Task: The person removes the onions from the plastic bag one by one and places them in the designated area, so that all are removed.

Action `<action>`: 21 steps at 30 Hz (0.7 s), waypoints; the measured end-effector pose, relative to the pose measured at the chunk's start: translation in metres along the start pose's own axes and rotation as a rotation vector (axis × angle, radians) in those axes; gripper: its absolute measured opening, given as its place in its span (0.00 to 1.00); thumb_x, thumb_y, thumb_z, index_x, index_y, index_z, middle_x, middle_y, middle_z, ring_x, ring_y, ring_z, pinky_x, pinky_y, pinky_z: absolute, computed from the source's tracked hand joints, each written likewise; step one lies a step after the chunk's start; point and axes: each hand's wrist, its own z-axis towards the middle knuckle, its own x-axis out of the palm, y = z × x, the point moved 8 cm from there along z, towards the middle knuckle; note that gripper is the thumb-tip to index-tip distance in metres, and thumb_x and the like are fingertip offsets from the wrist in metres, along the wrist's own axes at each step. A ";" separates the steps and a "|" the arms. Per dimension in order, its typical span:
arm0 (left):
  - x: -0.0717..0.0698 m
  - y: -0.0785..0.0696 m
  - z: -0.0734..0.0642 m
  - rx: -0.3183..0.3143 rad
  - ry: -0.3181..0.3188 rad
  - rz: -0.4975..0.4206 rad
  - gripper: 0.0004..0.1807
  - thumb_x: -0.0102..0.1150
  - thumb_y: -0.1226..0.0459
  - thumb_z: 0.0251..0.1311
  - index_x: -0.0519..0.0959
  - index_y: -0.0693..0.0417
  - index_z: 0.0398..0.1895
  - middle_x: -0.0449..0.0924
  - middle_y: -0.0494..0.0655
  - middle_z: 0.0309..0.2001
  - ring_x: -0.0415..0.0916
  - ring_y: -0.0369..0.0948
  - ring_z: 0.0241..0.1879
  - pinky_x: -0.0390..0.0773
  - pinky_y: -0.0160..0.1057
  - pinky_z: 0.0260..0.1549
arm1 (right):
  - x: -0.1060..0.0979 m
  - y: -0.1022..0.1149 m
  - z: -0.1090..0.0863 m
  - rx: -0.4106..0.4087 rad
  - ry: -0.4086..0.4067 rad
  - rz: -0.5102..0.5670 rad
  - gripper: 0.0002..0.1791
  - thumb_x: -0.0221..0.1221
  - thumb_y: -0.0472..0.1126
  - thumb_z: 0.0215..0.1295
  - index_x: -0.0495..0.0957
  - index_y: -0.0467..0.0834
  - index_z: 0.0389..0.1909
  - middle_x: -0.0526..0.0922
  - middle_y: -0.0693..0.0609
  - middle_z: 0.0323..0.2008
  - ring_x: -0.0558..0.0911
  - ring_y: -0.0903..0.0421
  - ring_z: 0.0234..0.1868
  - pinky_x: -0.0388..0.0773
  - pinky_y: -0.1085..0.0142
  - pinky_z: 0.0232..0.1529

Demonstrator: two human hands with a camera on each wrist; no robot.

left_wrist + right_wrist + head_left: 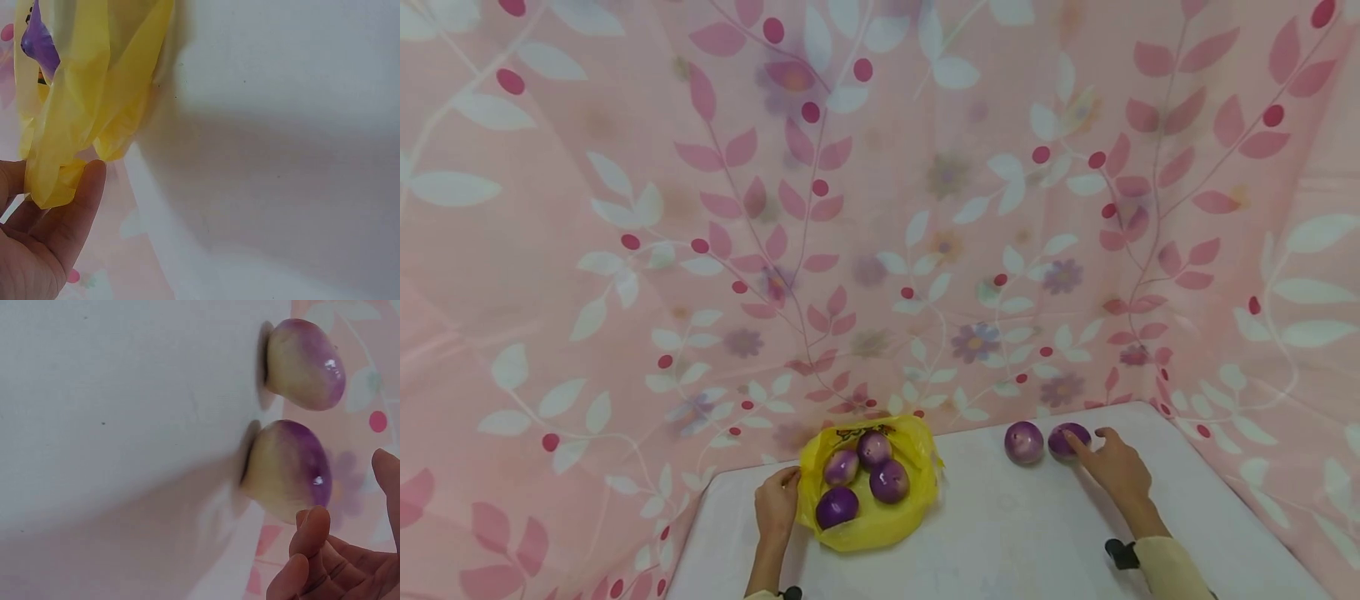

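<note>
- Yellow plastic bag (880, 533) sits on the white bench (1007, 533), mouth spread wide, with four purple vegetables (889, 482) inside.
- Left hand (775, 504): its grip pinches the bag's edge between thumb and fingers.
- Right hand (1120, 475): its grip is loose, thumb and fingers apart, at the outer vegetable (287, 465); whether a fingertip touches it I cannot tell.
- Just beside that one, the inner vegetable (1024, 443) rests near the bench's far edge.
- Pink leaf-patterned cloth (880, 250) hangs behind.
</note>
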 end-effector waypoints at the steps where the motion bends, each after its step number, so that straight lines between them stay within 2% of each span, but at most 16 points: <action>1: -0.001 -0.001 0.000 0.001 -0.004 -0.002 0.06 0.65 0.71 0.61 0.87 0.63 0.38 0.87 0.57 0.34 0.84 0.56 0.36 0.82 0.54 0.33 | -0.002 0.002 -0.001 -0.007 -0.002 0.003 0.52 0.49 0.76 0.61 0.65 0.30 0.61 0.81 0.32 0.40 0.81 0.38 0.37 0.76 0.54 0.27; 10: -0.001 0.001 -0.001 0.009 -0.014 0.002 0.06 0.65 0.70 0.61 0.88 0.62 0.38 0.87 0.55 0.34 0.84 0.55 0.36 0.82 0.54 0.33 | -0.010 0.024 -0.007 -0.035 0.026 0.006 0.51 0.51 0.76 0.60 0.66 0.31 0.61 0.82 0.37 0.36 0.80 0.45 0.31 0.72 0.60 0.23; 21: -0.002 0.002 -0.002 -0.018 -0.003 -0.008 0.06 0.65 0.71 0.61 0.87 0.63 0.39 0.87 0.56 0.35 0.84 0.55 0.37 0.82 0.53 0.34 | -0.003 0.047 -0.017 -0.084 0.039 0.038 0.47 0.57 0.73 0.58 0.69 0.35 0.59 0.82 0.45 0.33 0.79 0.49 0.31 0.71 0.61 0.24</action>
